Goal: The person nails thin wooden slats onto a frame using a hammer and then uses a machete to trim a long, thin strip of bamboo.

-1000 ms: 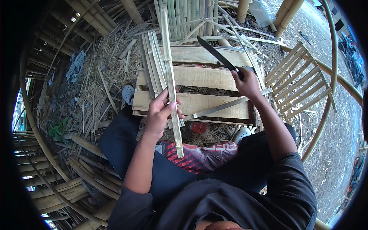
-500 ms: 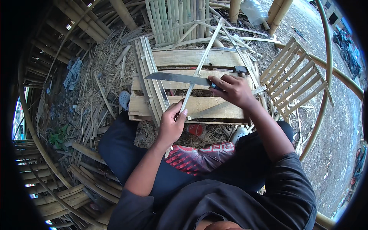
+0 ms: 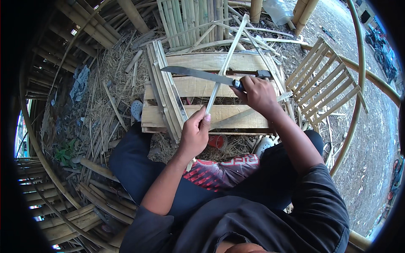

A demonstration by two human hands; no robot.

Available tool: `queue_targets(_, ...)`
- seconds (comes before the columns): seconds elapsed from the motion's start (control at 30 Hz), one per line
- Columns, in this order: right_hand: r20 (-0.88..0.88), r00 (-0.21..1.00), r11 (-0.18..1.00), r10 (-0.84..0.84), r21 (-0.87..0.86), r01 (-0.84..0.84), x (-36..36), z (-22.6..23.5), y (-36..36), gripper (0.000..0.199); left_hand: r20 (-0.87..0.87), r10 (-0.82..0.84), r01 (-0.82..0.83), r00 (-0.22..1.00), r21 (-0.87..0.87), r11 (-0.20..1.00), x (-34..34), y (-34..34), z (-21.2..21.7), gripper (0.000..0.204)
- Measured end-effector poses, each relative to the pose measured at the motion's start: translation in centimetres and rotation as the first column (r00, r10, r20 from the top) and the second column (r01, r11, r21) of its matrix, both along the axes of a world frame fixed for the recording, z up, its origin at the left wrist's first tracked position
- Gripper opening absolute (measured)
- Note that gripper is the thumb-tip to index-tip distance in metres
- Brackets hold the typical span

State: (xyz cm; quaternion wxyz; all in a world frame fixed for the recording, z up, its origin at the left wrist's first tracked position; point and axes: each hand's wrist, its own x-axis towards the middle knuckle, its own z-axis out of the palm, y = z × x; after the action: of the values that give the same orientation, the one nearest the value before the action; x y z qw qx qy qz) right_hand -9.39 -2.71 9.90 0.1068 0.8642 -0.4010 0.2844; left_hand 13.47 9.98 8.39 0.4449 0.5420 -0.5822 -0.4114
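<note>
My left hand (image 3: pixel 195 131) is closed around the lower part of a long pale bamboo strip (image 3: pixel 229 57), which slants away up and to the right over a low slatted wooden bench (image 3: pixel 194 63). In my right hand (image 3: pixel 258 96) is the dark handle of a long machete (image 3: pixel 196 74). Its blade points left and crosses the strip above my left hand, seemingly against it. A bundle of split bamboo strips (image 3: pixel 163 90) lies along the bench's left side. Beyond my right hand, a hammer (image 3: pixel 264 74) rests on the bench, its handle partly hidden.
A slatted bamboo frame (image 3: pixel 322 82) leans at the right. Upright bamboo slats (image 3: pixel 192 21) stand beyond the bench. A clear plastic bottle (image 3: pixel 278 12) lies at the back. A red cup (image 3: pixel 217 141) sits below the bench's near edge. Patterned cloth (image 3: pixel 225 170) lies between my legs.
The blade's tip has risen, so the machete tilts more. My left hand has shifted slightly up and right with the strip. My right hand has turned a little.
</note>
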Motion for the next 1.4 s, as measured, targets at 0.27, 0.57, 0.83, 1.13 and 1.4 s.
queue_targets(0.27,-0.07,0.997,0.997,0.011,0.074,-0.006,0.4,-0.2,-0.2,0.038,0.163,-0.026,0.013,0.986,0.083,0.996,0.6,0.1,0.2,0.038)
queue_targets(0.57,-0.043,0.991,0.982,-0.128,0.132,0.133,-1.0,0.3,-1.4,0.037,0.137,-0.028,0.015,0.99,0.093,0.996,0.8,0.7,0.3,0.023)
queue_targets(0.83,0.086,0.869,0.838,-0.487,0.328,0.437,-2.2,1.3,-3.5,0.041,0.279,0.055,-0.065,0.959,0.027,0.998,1.3,1.4,0.4,0.023)
queue_targets(1.13,0.527,0.715,0.822,-0.459,0.558,0.116,-6.7,0.6,-4.2,0.042,0.683,0.174,-0.089,0.709,-0.157,0.983,7.9,-1.8,2.3,0.034)
queue_targets(1.4,0.205,0.89,0.8,-0.406,0.55,0.239,-7.2,3.1,-3.7,0.039,0.854,0.125,-0.081,0.505,-0.097,0.992,14.9,-3.2,-1.1,0.036)
